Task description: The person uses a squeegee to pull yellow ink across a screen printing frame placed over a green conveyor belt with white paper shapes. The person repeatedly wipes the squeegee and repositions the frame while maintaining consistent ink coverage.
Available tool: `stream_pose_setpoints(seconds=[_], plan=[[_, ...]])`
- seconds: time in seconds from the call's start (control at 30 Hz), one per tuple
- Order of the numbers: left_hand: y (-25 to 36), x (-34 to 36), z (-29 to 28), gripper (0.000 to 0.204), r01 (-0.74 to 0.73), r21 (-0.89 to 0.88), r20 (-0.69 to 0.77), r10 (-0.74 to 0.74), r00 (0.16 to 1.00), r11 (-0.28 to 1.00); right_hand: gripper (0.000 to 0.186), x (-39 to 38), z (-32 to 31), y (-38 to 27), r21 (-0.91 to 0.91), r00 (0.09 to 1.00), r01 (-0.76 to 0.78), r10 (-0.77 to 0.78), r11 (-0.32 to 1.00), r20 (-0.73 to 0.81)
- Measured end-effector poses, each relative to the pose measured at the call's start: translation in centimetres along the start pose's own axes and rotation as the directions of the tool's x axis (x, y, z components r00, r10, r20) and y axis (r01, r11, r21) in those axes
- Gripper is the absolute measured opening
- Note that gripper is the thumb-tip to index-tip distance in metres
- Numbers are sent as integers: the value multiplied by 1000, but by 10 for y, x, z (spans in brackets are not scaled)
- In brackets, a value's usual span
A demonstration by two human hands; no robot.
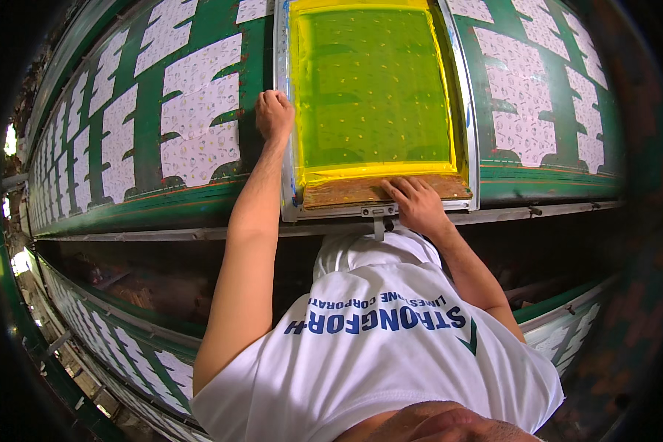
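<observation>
A screen printing frame [464,110] with pale metal rails lies on the green printing table in front of me. Its mesh [376,88] is yellow-green, bordered in bright yellow. My left hand [275,114] is closed at the left rail, fingers curled against it. Across the frame's near end runs a brown, stained strip [346,192]. My right hand [418,205] reaches over the near rail, its fingers apart and resting on this strip; the thumb's underside is hidden. Below the near rail, a small metal bracket [379,214] sits close to my right hand.
White printed sheets [202,110] with notched edges lie in rows on the green table [147,96], left and right of the frame. A metal rail [162,234] with small stops [535,211] follows the table's near edge. Another table with sheets [118,335] stands behind me.
</observation>
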State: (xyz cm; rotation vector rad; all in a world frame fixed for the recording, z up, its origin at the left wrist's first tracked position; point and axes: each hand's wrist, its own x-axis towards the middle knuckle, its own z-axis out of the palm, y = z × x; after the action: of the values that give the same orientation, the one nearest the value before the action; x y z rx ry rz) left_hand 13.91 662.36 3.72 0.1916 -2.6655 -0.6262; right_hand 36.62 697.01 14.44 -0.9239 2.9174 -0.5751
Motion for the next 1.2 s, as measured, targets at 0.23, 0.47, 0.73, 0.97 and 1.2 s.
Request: stream_pose_setpoints(seconds=[0.23, 0.47, 0.73, 0.97, 1.2], plan=[[1, 1, -2, 12, 17, -63, -13, -18, 1000, 998, 41, 33, 23, 5, -119, 975, -217, 210, 969, -73], [1, 6, -3, 8, 26, -74, 12, -25, 1000, 997, 29, 164, 23, 86, -217, 928, -373, 365, 902, -78], [9, 7, 0, 9, -23, 121, 11, 22, 1000, 992, 25, 363, -8, 220, -299, 934, -355, 348, 886, -77], [14, 8, -2, 9, -29, 165, -6, 30, 1000, 986, 25, 458, -53, 296, -208, 954, -267, 289, 941, 79], [15, 6, -2, 8, -33, 174, -12, 36, 999, 984, 28, 483, -40, 322, -241, 972, -230, 234, 943, -13]])
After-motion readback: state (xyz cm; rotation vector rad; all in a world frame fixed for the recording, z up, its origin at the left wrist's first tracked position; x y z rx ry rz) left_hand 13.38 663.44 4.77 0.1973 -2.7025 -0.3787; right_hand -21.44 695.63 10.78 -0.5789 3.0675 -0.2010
